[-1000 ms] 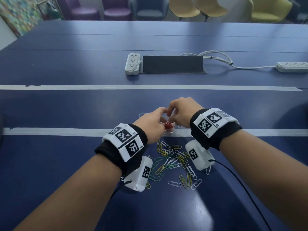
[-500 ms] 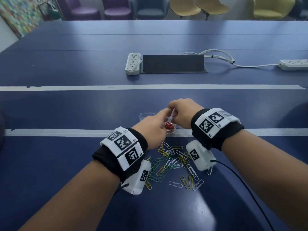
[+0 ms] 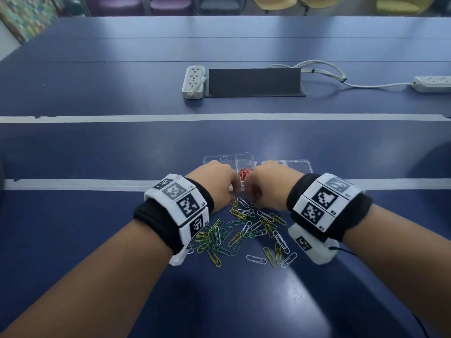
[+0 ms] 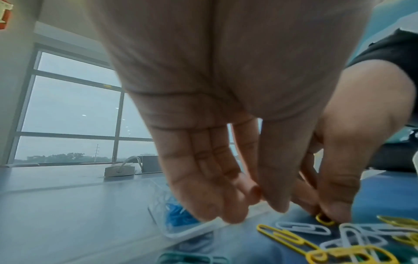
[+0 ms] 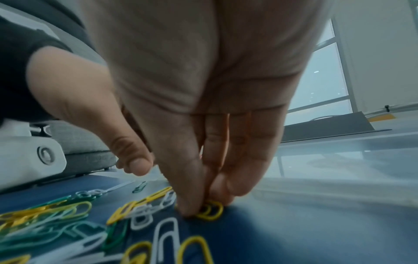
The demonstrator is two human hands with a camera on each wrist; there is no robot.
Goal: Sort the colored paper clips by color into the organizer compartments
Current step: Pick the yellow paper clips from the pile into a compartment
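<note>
The right hand (image 5: 203,107) presses its fingertips (image 5: 187,205) down on a yellow clip (image 5: 210,210) at the far edge of the pile, the grip closing on it with the thumb held off to the side; the left hand (image 4: 226,125) hangs just beside it, fingers loosely extended and holding nothing that I can see. A second ago both hands met over the organizer (image 3: 244,158), above the red clips (image 3: 245,172); now they have dropped back to the loose clips (image 3: 244,230) on the desk (image 3: 97,147), which suggests the last delivery is finished and a yellow pick is under way. Red sits in one compartment and blue clips (image 4: 178,217) in another, while yellow, green and white remain heaped. The organizer's near wall stands right by the knuckles, so the lift wants to rise before travelling forward; the desk to either side lies open.
</note>
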